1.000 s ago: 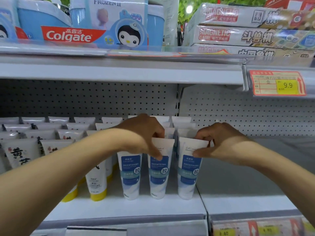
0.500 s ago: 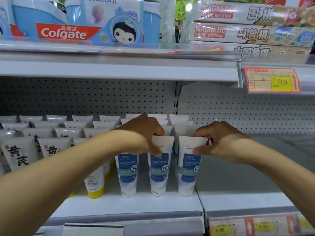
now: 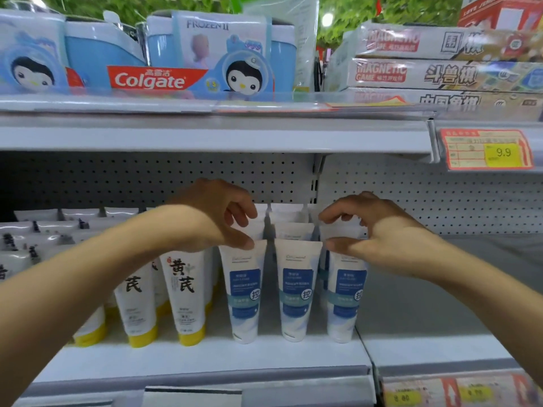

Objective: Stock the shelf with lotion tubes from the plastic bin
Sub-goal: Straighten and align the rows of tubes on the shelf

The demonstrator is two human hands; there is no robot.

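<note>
Both hands straightening blue-label lotion tubes (image 3: 296,292) nr shelf (image 3: 205,359) front edge: left hand (image 3: 217,214) and right hand (image 3: 379,230) pinching tube tops; three rows filling, bin unseen.

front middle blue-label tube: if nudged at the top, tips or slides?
Probably tips: the middle blue-label tube stands on its narrow cap, flat crimp up. The tube behind would likely stop a backward fall; nothing guards the front. Looks soft, likely squashes under a pinch.

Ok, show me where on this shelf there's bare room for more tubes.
Free: the shelf right of the blue tubes, back to the pegboard. Also a narrow strip along the front edge. Crowded: the blue rows under both hands, left hand and right hand, and the yellow-capped tubes leftward.
</note>
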